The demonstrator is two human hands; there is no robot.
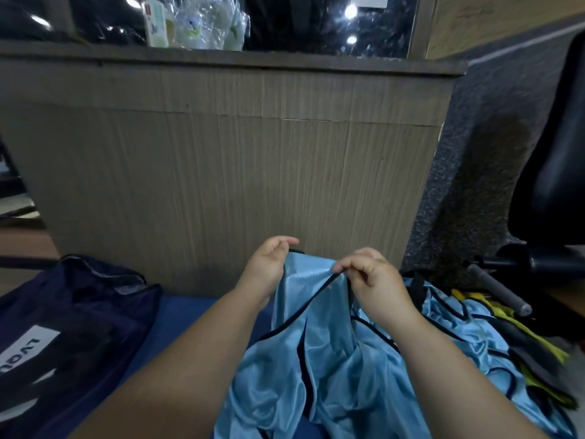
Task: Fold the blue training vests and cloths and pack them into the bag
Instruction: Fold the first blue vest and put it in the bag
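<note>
Head | 2 hands: left hand point(269, 264), right hand point(371, 277) each pinching 1 blue vest point(316, 299) | 1 navy bag point(79, 299) at left

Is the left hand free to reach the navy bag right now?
Probably not yet. The left hand grips the top of the light blue vest, which the right hand pinches too. The navy bag lies to its left with nothing between them, so letting go should free the way.

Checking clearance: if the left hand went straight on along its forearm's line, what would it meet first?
Likely the wooden counter front, right behind the blue vest that the left hand holds; nothing else shows between, though depth is unclear.
</note>
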